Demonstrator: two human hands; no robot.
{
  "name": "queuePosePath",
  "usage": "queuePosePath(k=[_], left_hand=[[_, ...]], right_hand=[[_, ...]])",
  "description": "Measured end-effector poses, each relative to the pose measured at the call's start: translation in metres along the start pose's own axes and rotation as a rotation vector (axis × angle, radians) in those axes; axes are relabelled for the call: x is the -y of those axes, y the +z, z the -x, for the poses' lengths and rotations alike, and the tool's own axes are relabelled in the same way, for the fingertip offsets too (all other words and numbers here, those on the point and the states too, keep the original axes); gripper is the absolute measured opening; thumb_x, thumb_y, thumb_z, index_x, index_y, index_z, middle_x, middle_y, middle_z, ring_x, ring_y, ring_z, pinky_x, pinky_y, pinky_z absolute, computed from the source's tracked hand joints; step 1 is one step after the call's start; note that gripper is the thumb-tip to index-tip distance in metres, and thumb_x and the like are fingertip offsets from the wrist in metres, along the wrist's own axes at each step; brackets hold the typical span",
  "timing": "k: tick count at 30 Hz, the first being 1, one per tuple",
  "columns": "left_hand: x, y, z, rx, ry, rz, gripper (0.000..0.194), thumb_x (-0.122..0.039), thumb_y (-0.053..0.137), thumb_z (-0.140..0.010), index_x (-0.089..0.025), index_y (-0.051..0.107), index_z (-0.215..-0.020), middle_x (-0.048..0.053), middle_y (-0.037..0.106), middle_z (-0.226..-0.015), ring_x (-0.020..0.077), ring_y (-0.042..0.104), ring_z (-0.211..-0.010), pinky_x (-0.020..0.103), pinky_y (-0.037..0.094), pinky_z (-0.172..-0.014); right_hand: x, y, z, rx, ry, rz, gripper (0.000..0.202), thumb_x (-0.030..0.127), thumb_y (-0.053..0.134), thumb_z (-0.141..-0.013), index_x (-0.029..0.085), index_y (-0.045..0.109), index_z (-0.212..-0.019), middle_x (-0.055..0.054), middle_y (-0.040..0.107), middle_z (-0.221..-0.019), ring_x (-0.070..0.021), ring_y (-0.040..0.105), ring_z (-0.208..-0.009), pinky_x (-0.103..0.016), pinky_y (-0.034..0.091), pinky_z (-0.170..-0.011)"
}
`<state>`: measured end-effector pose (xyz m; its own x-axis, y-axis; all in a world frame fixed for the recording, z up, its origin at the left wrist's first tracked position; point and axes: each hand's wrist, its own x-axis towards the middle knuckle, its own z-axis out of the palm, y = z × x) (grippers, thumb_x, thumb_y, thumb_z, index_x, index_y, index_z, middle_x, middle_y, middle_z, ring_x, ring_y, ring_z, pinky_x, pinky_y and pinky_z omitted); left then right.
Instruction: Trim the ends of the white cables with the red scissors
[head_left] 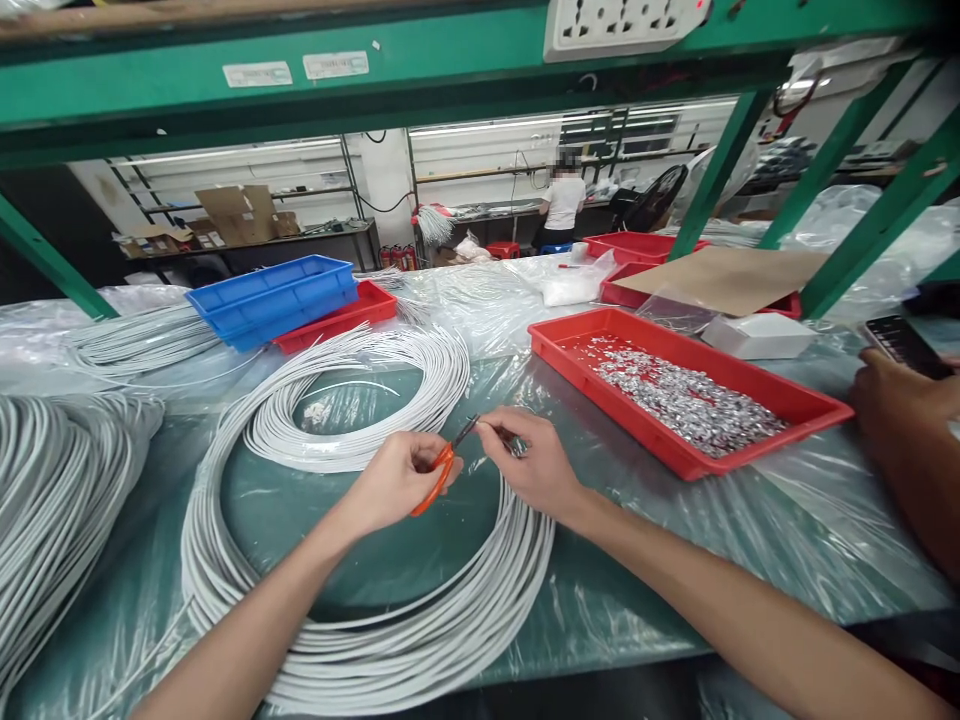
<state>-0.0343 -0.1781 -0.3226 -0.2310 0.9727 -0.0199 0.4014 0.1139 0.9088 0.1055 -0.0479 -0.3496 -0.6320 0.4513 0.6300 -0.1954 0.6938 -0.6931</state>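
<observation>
My left hand (401, 478) is closed around small scissors (441, 475) with orange handles, their dark tips pointing up and right. At those tips, the thumb and forefinger of my right hand (532, 460) are pinched together; what sits between them is too small to make out. Shiny small metal pieces (516, 445) show in the curl of my right fingers. Both hands are above a large coil of light grey cable (420, 640). A smaller white cable coil (442, 375) lies just behind them, partly overlapping the large one.
To the right, a red tray (697, 470) holds many small metal pieces. A blue bin (274, 300) rests on a red tray (379, 300) behind the coils. More cable (67, 500) lies left. Another person's hand (900, 395) holds a phone at right. A green frame (450, 60) crosses overhead.
</observation>
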Motion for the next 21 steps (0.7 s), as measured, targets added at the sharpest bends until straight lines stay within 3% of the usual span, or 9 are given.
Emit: queuePosePath(k=[7,11,17,21], left_hand=[[0.0,-0.002,0.0,-0.006,0.049,-0.021,0.007,-0.019,0.057,-0.076,-0.014,0.059,-0.071,-0.001,0.056,-0.063,0.0092,0.048,-0.059,0.02,0.038,-0.055],[0.001,-0.002,0.0,-0.02,0.009,-0.021,0.01,-0.02,0.056,-0.076,-0.013,0.059,-0.069,-0.002,0.054,-0.059,0.0082,0.047,-0.054,0.018,0.036,-0.05],[0.0,-0.002,0.002,0.009,-0.068,0.038,0.011,-0.022,0.057,-0.076,-0.014,0.059,-0.069,-0.002,0.056,-0.057,0.0071,0.048,-0.046,0.017,0.037,-0.045],[-0.005,-0.001,0.003,0.032,-0.11,0.038,0.011,-0.019,0.054,-0.074,-0.014,0.056,-0.064,-0.002,0.056,-0.056,0.0063,0.048,-0.044,0.016,0.035,-0.043]], right_hand=[[-0.004,-0.001,-0.003,0.168,0.228,-0.334,0.035,0.046,0.052,-0.094,0.016,0.062,-0.078,0.002,0.047,-0.055,-0.0102,0.043,-0.049,-0.024,0.034,-0.049],[-0.007,-0.005,-0.008,0.218,0.265,-0.422,0.033,0.046,0.058,-0.09,0.015,0.064,-0.08,0.003,0.048,-0.056,-0.009,0.043,-0.047,-0.023,0.035,-0.047],[0.003,-0.008,-0.007,0.098,0.145,-0.191,0.024,0.033,0.059,-0.089,0.017,0.061,-0.072,-0.001,0.057,-0.065,-0.013,0.05,-0.059,-0.026,0.039,-0.055],[0.004,-0.006,-0.002,-0.01,-0.054,0.115,0.018,0.023,0.055,-0.091,0.019,0.06,-0.074,-0.001,0.056,-0.065,-0.0145,0.048,-0.061,-0.03,0.039,-0.063]])
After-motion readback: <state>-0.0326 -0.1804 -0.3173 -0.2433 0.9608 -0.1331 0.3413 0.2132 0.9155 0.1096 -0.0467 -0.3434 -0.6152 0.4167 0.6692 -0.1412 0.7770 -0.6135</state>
